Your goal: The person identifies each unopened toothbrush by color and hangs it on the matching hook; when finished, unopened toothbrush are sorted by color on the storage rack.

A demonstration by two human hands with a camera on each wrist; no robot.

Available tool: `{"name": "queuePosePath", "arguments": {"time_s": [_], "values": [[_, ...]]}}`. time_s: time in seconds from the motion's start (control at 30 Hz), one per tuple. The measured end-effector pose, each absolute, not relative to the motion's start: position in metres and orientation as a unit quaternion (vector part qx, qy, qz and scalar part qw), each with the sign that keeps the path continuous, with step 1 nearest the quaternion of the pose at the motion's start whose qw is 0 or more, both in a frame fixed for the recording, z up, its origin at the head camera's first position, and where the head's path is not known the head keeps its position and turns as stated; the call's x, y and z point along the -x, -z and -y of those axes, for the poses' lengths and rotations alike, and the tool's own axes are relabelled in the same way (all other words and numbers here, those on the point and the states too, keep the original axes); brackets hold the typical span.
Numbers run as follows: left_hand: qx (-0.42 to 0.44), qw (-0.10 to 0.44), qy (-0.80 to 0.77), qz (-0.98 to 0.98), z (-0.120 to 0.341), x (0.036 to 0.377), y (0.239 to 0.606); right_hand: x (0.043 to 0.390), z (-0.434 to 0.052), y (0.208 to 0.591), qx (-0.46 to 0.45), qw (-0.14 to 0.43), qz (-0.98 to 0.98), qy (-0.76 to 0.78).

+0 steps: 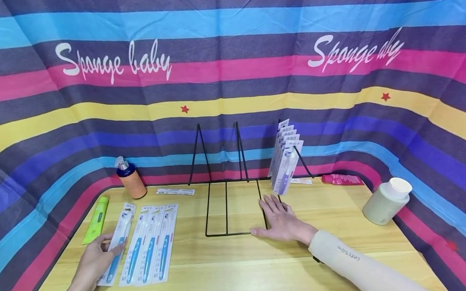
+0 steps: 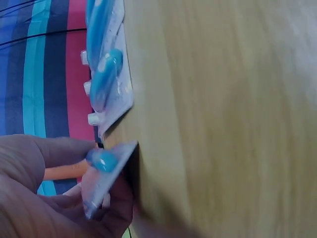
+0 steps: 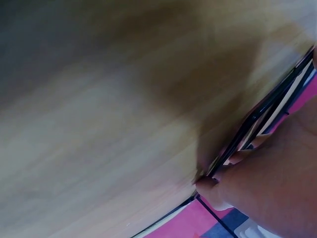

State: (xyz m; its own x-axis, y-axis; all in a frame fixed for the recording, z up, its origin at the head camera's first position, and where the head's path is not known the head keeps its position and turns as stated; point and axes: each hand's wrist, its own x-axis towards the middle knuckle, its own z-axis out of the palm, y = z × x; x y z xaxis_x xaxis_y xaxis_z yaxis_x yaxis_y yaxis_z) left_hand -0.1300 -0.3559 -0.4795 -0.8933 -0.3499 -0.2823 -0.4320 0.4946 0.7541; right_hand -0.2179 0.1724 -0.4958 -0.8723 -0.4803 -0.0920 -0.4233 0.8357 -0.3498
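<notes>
Green tube (image 1: pixel 96 220), white jar (image 1: pixel 384 202)

blue toothbrush pack (image 1: pixel 118 246), flat, table's left

Matt wood-grain table (image 1: pixel 238 267); thin black wire rack (image 1: pixel 225 206); glossy plastic toothbrush packs (image 1: pixel 149 244); striped cloth backdrop (image 1: pixel 230 76).

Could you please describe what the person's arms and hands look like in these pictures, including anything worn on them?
Both hands are bare, with no gloves, rings or watch in view. The right hand comes out of a long, close-fitting cream sleeve that reaches the wrist and bears small dark lettering along the forearm, too small to read surely. The left hand shows a bare wrist and forearm, with no sleeve in view.
</notes>
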Motion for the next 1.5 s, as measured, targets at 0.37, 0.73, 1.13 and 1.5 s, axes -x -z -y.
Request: {"name": "queuePosePath", "arguments": {"time_s": [0.37,0.73,1.13,1.5], "values": [[0.236,-0.048,-0.478,-0.845,0.336,0.119,0.457,0.217,-0.172,0.491,0.232,0.101,-0.954,0.164],[0.149,-0.134,-0.58,-0.789,0.301,0.104,0.441,0.217,-0.172,0.495,0.234,0.094,-0.952,0.175],[0.064,-0.161,-0.658,-0.733,0.266,0.098,0.428,0.216,-0.174,0.494,0.235,0.093,-0.952,0.173],[-0.037,-0.181,-0.669,-0.72,0.232,0.09,0.42,0.216,-0.173,0.494,0.234,0.087,-0.955,0.161]]}}
